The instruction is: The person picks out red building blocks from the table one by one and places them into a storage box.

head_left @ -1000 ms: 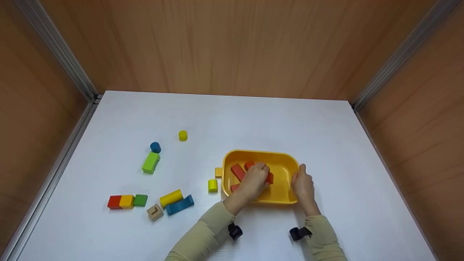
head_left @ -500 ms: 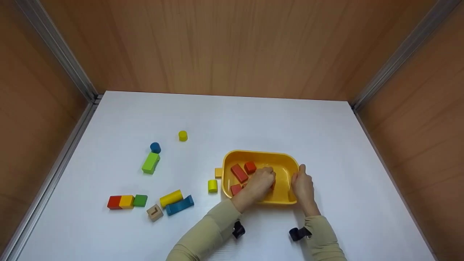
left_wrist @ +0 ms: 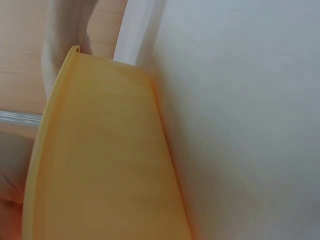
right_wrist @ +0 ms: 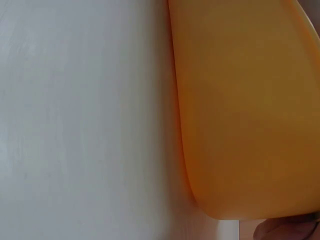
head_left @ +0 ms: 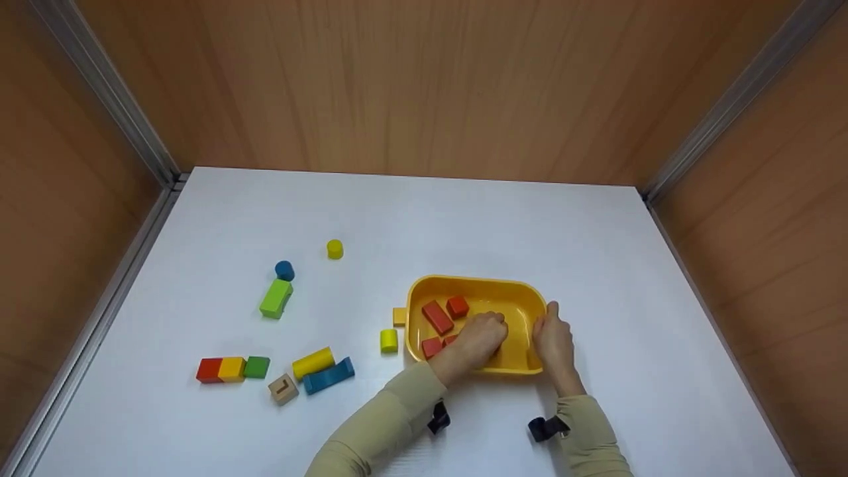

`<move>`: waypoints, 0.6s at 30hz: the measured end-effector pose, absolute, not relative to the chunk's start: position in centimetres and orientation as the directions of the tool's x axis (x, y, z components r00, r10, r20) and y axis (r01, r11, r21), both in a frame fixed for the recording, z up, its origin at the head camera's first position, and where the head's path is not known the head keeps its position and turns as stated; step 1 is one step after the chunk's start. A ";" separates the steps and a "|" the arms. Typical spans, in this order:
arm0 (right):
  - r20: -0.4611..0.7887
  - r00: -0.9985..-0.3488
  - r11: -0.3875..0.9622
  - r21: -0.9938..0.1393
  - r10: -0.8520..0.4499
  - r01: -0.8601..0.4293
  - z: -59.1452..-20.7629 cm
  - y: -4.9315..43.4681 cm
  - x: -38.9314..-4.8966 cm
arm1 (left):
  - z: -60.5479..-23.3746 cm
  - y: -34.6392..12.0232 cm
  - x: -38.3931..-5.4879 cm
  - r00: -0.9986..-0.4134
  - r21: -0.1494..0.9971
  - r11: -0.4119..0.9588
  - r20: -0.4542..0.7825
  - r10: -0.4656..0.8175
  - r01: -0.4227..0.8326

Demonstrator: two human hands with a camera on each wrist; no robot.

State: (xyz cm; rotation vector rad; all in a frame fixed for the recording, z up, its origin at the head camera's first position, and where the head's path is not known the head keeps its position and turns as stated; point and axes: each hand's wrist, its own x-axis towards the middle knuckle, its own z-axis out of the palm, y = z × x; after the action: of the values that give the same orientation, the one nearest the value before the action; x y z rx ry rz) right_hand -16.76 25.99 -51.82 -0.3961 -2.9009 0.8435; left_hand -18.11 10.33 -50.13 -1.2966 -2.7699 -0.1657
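Observation:
A yellow plastic tray (head_left: 523, 295) stands on the white table with several red blocks (head_left: 438, 317) in its left half. My left hand (head_left: 476, 340) reaches over its near rim, fingers curled down round a red block, which is now hidden beneath them. With my right hand (head_left: 555, 338) I grip the tray's right end, thumb up. The tray's outer wall (left_wrist: 110, 150) fills much of the left wrist view, with the left hand (left_wrist: 12, 175) at the lower left edge. Seen from the right wrist, the same wall (right_wrist: 250, 110) takes up the right half.
Left of the tray lie a yellow cylinder (head_left: 389, 340), a longer yellow cylinder (head_left: 313, 362), a blue arched block (head_left: 329, 375) and a wooden cube (head_left: 283, 389). Red, orange and green (head_left: 256, 366) cubes form a row. Farther back are a light-green block (head_left: 275, 298), a blue piece (head_left: 284, 269) and another yellow cylinder (head_left: 334, 249).
My left hand has moved right and slightly nearer inside the tray, uncovering red blocks on the left; the red block at its fingers has gone out of sight. The right hand and tray have stayed put.

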 end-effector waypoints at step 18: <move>-0.006 -0.961 0.809 -0.539 0.277 0.236 -51.7 26.0 -16.7 | -50.3 10.5 -18.1 -0.587 -0.020 0.594 0.137 0.798 0.804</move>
State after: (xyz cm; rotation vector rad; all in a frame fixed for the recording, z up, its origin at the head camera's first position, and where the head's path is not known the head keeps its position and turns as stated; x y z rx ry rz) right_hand -16.73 26.03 -51.74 -0.4142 -2.9182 0.8549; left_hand -18.08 10.50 -50.29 -1.3567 -2.6860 -0.0658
